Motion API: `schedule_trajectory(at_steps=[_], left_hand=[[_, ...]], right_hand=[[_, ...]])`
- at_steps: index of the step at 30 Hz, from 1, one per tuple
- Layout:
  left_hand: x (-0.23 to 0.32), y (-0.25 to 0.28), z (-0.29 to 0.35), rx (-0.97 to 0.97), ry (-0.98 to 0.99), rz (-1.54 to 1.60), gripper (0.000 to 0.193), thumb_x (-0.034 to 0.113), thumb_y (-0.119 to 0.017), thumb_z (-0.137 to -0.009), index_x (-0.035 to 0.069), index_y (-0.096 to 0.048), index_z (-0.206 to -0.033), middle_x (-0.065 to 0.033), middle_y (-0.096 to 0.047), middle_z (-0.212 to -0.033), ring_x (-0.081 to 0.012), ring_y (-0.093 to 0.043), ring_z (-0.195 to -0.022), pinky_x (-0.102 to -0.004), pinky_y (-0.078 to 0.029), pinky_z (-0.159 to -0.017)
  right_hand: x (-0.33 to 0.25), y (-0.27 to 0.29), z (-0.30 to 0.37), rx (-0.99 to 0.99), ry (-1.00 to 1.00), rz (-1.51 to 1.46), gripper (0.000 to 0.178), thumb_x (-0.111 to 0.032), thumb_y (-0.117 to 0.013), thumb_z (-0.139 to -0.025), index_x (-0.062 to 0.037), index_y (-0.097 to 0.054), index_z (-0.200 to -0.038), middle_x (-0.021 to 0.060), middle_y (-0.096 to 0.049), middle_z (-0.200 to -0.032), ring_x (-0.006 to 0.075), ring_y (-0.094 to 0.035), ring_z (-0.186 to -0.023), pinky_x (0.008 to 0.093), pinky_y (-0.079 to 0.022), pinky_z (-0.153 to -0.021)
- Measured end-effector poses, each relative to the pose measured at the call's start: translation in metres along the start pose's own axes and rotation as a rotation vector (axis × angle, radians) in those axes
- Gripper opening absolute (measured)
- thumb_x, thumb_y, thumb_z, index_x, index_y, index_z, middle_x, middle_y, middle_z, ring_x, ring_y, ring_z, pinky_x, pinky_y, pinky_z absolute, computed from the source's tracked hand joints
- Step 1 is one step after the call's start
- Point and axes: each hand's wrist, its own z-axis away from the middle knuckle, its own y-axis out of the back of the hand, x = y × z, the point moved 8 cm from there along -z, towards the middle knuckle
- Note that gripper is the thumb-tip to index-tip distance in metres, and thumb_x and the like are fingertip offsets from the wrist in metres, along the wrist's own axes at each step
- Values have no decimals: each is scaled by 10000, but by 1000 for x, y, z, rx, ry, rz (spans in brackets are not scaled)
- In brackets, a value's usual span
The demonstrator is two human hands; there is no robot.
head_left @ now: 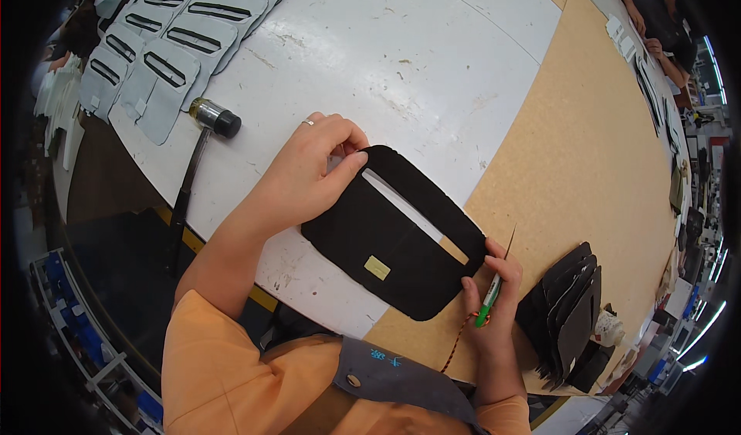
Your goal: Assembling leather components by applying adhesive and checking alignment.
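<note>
A flat black panel (347, 223) with rounded corners and a long slot near its far edge is held tilted over the table. On it sits a small pale yellow label (377, 267). My left hand (309, 165), wearing a ring, pinches the panel's upper left corner between thumb and fingers. My right hand (500, 300) grips the right end. That same hand also keeps a thin, pointed awl (492, 291) with a green-and-white handle against the fingers, its tip pointing away from the panel. A red-and-black cord (457, 341) hangs from the handle.
Grey slotted panels (166, 68) lie in overlapping rows at the far left. A mallet (216, 118) rests by the table's left edge. To the right stands a stack of black pieces (567, 304) on tan board (587, 142). Other people work at the far right.
</note>
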Motion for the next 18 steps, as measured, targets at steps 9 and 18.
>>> schedule_trajectory(at_steps=[9, 18], left_hand=[[-10, -6, 8, -115, 228, 436, 75, 68, -566, -880, 28, -514, -917, -11, -546, -803, -80, -550, -784, -223, -428, -695], [-6, -11, 5, -114, 176, 526, 81, 23, -552, -873, 35, -497, -931, -6, -525, -837, -75, -509, -793, -207, -396, -741]], right_hand=[[3, -2, 1, -27, -55, -41, 469, 86, -607, -750, -59, -425, -1157, 205, -454, -1291, 315, -445, -1223, 399, -313, -1048], [8, 2, -1, 101, -128, -19, 494, 51, -666, -735, -62, -438, -1158, 194, -484, -1279, 323, -476, -1155, 379, -372, -981]])
